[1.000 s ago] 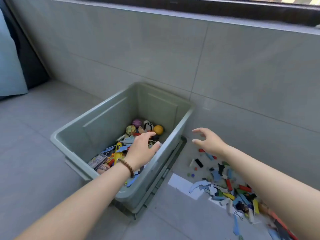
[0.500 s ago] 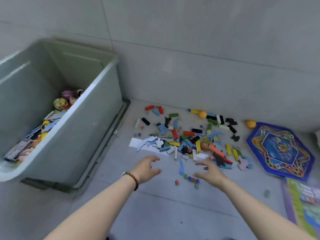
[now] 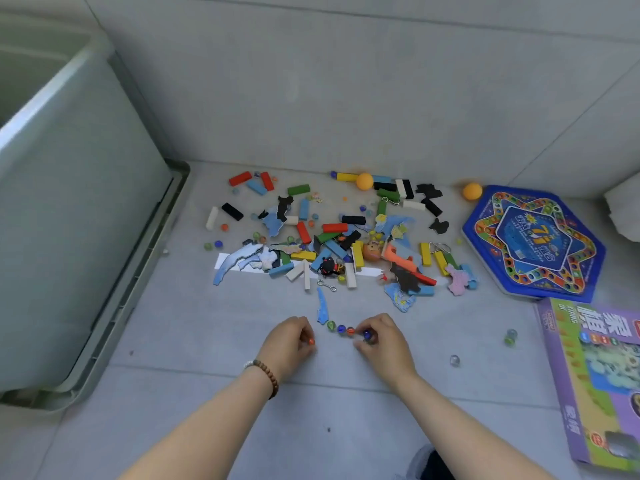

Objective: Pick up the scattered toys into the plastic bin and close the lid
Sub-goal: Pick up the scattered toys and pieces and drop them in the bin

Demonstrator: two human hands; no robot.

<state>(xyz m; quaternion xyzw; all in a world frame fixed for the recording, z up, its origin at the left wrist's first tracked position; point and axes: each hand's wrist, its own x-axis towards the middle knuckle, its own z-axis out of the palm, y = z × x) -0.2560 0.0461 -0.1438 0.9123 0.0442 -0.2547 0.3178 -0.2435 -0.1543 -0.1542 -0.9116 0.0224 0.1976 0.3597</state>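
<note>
A heap of scattered toys (image 3: pixel 332 237) lies on the grey floor by the wall: coloured blocks, puzzle pieces, marbles, two orange balls. The grey plastic bin (image 3: pixel 69 202) stands at the left on its lid (image 3: pixel 138 271). Close to me, a short row of marbles (image 3: pixel 341 329) lies between my hands. My left hand (image 3: pixel 289 342) pinches an orange marble (image 3: pixel 311 341) on the floor. My right hand (image 3: pixel 382 341) pinches a blue marble (image 3: pixel 367 335) at the row's right end.
A blue hexagonal game board (image 3: pixel 535 244) lies at the right, and a purple-and-green game box (image 3: pixel 599 375) lies nearer to me. Loose marbles (image 3: pixel 510 337) and a clear marble (image 3: pixel 454 361) sit beside the box. The tiled wall (image 3: pixel 346 81) rises behind the toys.
The view swung from the bin to the floor heap. Both hands came down from the air to the floor and closed their fingers on marbles in the near row.
</note>
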